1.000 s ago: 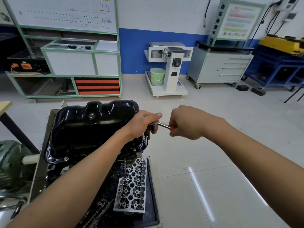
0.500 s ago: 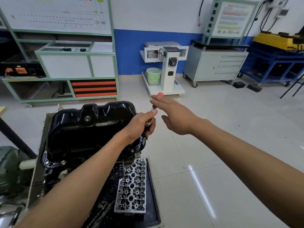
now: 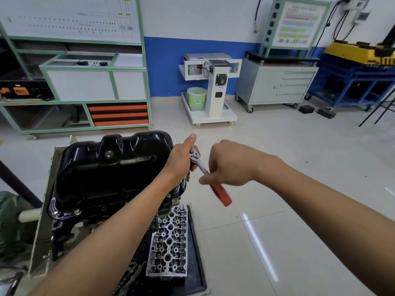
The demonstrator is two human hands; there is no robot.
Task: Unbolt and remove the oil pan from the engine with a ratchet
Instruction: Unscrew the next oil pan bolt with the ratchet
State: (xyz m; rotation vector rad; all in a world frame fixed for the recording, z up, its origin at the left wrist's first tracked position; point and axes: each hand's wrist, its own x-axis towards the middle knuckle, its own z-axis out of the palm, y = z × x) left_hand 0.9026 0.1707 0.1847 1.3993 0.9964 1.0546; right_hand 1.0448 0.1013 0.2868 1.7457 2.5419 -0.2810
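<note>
The glossy black oil pan point(image 3: 111, 171) sits on top of the upturned engine point(image 3: 92, 212) at the left. My left hand point(image 3: 181, 161) grips the head of the ratchet point(image 3: 197, 159) at the pan's right rim, thumb raised. The steel shaft runs down and to the right into a red handle point(image 3: 221, 194). My right hand point(image 3: 230, 163) curls over the shaft just above the red grip, thumb pointing left. The socket and the bolt under my left hand are hidden.
A silver cylinder head point(image 3: 168, 242) lies in a black tray point(image 3: 197, 253) below the engine. A green-framed bench point(image 3: 85, 82), a white machine stand point(image 3: 213, 90) with a green bucket point(image 3: 196, 98), and a grey drawer cabinet point(image 3: 277, 84) line the back wall.
The ratchet handle has swung from pointing away from me round to pointing toward me at the lower right. My right hand, open with straight fingers half a second ago, now holds the shaft.
</note>
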